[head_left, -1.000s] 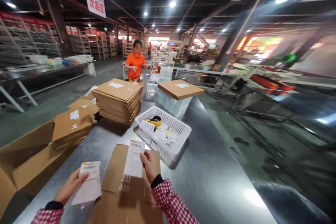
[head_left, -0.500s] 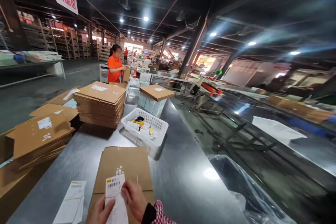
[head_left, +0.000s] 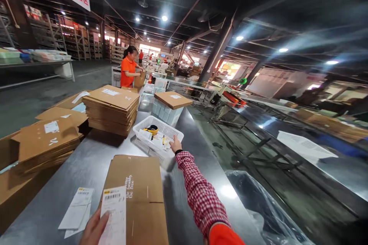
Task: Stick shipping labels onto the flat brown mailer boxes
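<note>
The left hand (head_left: 95, 227) pinched a printed label (head_left: 115, 210) between thumb and fingers, over the near left part of a flat cardboard carton (head_left: 146, 183). The label was probably light, thin and easily creased, best held by its side edge, clear of the barcode; the carton looked stiff but foldable. More slips (head_left: 76, 210) lay to the left on the metal table (head_left: 184, 206). Farther off, the right hand (head_left: 175, 144) was at the white basket's (head_left: 165, 125) right end; whether its fingers gripped anything could not be told.
</note>
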`<control>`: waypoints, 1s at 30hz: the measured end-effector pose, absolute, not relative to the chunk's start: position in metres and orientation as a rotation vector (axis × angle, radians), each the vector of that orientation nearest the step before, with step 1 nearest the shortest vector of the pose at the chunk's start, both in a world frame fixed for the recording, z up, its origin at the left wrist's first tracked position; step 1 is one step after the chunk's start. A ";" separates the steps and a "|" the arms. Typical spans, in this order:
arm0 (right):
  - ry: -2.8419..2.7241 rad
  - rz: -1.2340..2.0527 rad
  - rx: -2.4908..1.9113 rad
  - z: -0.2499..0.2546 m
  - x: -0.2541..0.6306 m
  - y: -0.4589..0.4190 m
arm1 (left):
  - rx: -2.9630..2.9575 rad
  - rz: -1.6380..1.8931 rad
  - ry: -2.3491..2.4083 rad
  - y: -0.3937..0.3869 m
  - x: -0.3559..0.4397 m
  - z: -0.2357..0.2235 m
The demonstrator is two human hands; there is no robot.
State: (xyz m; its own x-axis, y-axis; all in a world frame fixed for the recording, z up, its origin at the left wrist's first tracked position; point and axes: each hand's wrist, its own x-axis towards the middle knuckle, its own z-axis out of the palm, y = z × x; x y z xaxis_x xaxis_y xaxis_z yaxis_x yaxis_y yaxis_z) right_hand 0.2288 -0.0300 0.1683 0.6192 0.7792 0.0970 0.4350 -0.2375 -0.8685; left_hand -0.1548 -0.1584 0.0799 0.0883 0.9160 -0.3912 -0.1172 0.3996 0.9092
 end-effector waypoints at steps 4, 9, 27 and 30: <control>-1.074 0.723 -1.769 0.131 0.155 -0.058 | 0.867 1.026 1.088 -0.157 -0.145 0.083; -1.022 1.397 -1.249 0.079 0.032 -0.144 | 0.975 1.051 1.176 -0.154 -0.138 0.086; -0.928 1.400 -1.018 0.090 0.005 -0.191 | 1.108 1.214 1.508 -0.156 -0.177 0.101; -1.164 1.741 -0.799 0.097 0.001 -0.199 | 1.087 1.287 1.590 -0.158 -0.189 0.102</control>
